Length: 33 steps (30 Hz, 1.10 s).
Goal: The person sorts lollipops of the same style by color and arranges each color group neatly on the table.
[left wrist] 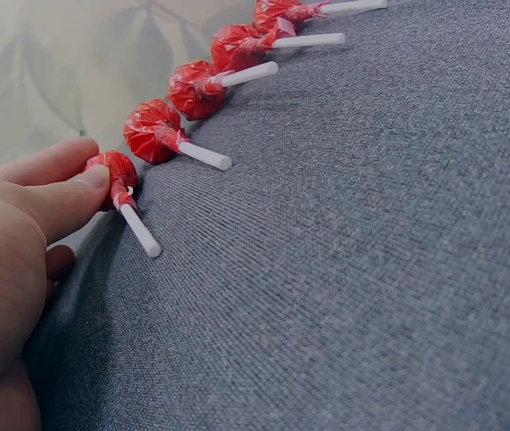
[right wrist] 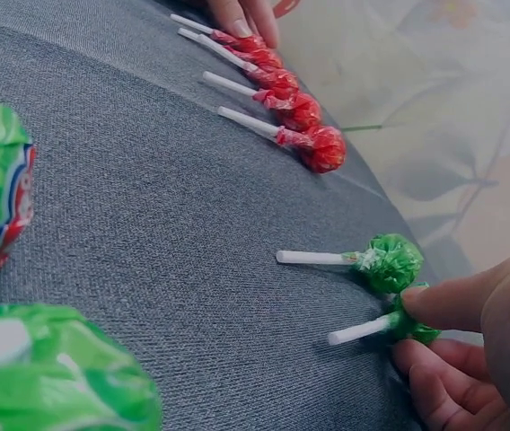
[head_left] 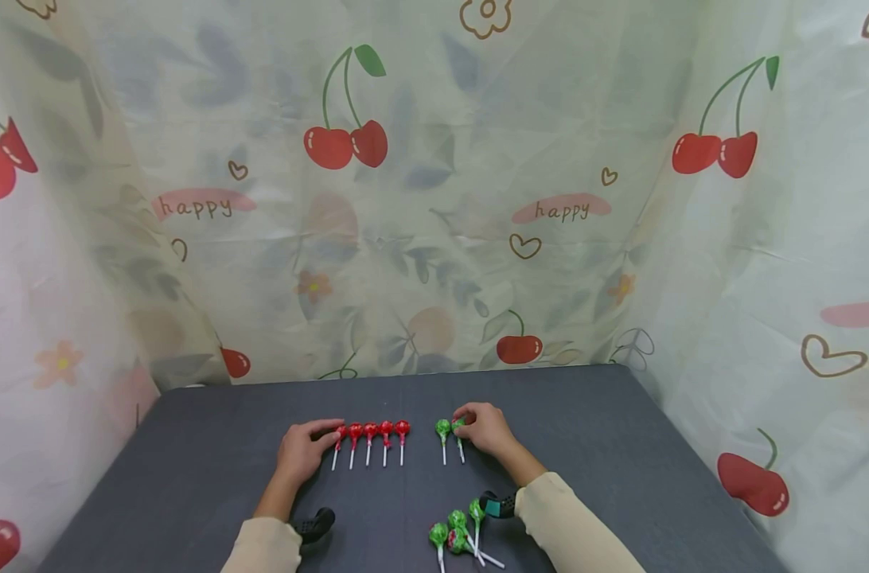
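Several red-wrapped lollipops (head_left: 370,430) lie in a row on the grey table, white sticks toward the near edge. At the row's left end, my left hand (head_left: 302,455) pinches the head of a red lollipop (left wrist: 120,184) between thumb and finger. To the right of that row lie two green lollipops side by side. My right hand (head_left: 486,430) pinches the head of the right-hand green lollipop (right wrist: 403,321), covering part of it. The other green lollipop (right wrist: 390,262) lies just left of it, its stick also pointing toward the near edge.
A loose cluster of several green lollipops (head_left: 457,539) lies nearer the front, close by my right wrist, with sticks crossing. The grey table (head_left: 227,477) is backed by a cherry-printed curtain (head_left: 420,263), which also hangs along both sides.
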{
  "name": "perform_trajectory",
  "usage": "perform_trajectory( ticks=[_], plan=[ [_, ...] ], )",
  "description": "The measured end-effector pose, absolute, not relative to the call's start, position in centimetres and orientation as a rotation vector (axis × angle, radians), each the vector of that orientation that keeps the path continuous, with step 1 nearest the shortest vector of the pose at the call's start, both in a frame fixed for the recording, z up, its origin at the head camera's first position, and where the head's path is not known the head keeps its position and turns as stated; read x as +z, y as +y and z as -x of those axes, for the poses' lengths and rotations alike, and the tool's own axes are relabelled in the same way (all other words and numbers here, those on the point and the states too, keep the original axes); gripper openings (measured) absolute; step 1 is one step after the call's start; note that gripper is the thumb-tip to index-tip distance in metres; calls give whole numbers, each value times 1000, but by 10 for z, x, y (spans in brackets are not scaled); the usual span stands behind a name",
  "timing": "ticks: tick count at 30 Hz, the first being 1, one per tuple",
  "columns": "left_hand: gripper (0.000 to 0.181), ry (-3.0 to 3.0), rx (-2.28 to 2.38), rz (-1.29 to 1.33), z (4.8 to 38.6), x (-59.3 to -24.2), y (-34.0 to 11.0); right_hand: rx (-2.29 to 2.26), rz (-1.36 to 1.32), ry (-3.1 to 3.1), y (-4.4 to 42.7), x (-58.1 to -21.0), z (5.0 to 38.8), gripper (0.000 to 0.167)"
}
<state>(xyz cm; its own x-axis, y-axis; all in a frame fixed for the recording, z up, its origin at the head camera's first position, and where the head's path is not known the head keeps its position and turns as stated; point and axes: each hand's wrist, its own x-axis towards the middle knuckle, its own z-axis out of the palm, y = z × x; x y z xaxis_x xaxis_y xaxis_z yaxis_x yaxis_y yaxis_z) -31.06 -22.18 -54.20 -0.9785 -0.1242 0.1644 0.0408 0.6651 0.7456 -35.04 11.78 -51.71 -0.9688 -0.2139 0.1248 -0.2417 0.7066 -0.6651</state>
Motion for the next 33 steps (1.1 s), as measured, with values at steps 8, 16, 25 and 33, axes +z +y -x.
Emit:
perform_trajectory(
  ticks=[8, 16, 25, 33],
  plan=[
    [25, -2676, -1224, -79, 311, -541, -221, 1184, -368, -2853, 119, -515, 348, 22],
    [25, -2670, -1227, -80, 311, -543, -222, 1220, -352, -2843, 118, -521, 349, 15],
    [25, -2670, -1228, -79, 312, -544, -222, 1283, -315, -2819, 119, -518, 347, 17],
    [24, -2666, -1224, -71, 311, -543, -222, 1285, -301, -2784, 129, -512, 335, 19]
  ],
)
